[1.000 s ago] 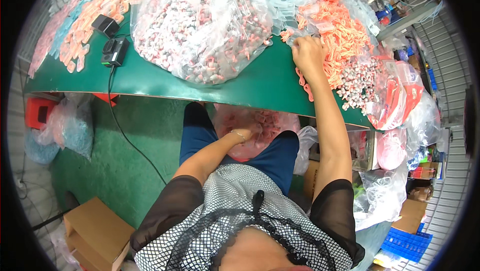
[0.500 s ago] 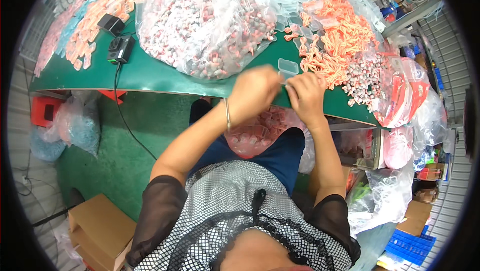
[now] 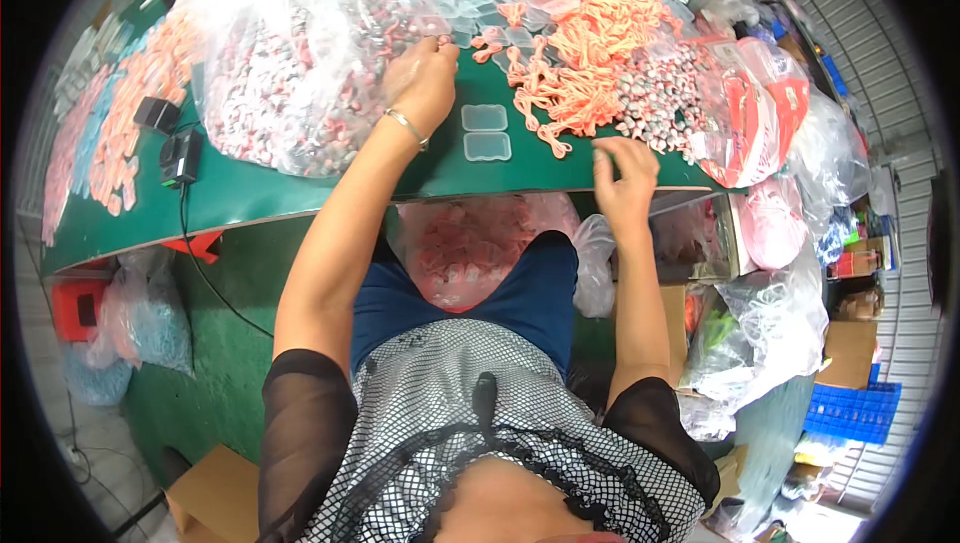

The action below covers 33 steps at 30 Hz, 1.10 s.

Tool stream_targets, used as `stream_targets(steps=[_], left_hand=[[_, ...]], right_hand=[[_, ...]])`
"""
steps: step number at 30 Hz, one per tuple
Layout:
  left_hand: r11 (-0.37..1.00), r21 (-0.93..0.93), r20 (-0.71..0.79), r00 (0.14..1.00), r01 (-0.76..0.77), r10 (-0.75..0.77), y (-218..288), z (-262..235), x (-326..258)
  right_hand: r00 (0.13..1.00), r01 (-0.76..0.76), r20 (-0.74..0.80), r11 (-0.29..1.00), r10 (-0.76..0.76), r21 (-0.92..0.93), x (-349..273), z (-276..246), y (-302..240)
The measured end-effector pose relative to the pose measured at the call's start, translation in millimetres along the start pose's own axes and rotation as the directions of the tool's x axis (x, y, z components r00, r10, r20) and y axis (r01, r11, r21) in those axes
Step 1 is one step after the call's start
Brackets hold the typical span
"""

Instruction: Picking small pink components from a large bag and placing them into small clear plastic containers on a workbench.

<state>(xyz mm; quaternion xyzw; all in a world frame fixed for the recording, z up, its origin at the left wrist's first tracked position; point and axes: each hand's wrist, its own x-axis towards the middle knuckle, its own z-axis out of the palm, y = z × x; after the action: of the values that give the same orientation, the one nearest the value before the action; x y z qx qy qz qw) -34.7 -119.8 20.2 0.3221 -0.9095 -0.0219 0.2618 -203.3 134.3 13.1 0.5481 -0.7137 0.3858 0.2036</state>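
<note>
In the head view I see the clear case (image 3: 487,133) lying open and unfilled on the bench (image 3: 440,171), the left hand (image 3: 422,81) with fingers bunched beside the bagged pieces (image 3: 290,93), hold unclear, the right hand (image 3: 625,175) half-curled near orange cords (image 3: 575,98), seemingly holding nothing.

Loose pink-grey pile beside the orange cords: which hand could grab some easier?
Probably the right hand: it's near that pile, while the left hand is over by the big clear bag.

The tabletop (image 3: 440,175) looks smooth and glossy — the case (image 3: 487,146) clear plastic, the big bag (image 3: 285,93) shiny, crinkled plastic.
</note>
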Motion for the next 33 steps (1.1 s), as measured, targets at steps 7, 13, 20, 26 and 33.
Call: stream_targets(steps=[7, 13, 20, 26, 33], left_hand=[[0.935, -0.354, 0.109, 0.992, -0.023, 0.066, 11.5, -34.2, -58.3], [0.949, -0.313, 0.116, 0.993, 0.036, 0.0, 14.0, -27.0, -78.1], [0.78, -0.617, 0.047, 0.994, 0.103, -0.095, 18.1, -24.0, -85.2], [0.778, -0.627, 0.1, 0.995, 0.042, 0.027, 23.5, -19.0, -79.8], [0.863, -0.502, 0.048, 0.994, -0.06, 0.097, 25.9, -13.5, -77.1]], right_hand=[[0.997, -0.072, 0.001, 0.905, 0.08, -0.42, 0.0, -6.8, 56.7], [0.996, -0.02, 0.054, 0.75, 0.075, -0.661, 7.9, 11.1, 62.1], [0.99, -0.126, -0.002, 0.899, 0.138, -0.419, 13.3, 3.2, 29.1], [0.984, -0.117, 0.151, 0.987, 0.099, 0.113, 8.2, 42.1, -68.1], [0.975, 0.031, 0.221, 0.998, -0.017, -0.059, 13.6, 64.9, -77.7]])
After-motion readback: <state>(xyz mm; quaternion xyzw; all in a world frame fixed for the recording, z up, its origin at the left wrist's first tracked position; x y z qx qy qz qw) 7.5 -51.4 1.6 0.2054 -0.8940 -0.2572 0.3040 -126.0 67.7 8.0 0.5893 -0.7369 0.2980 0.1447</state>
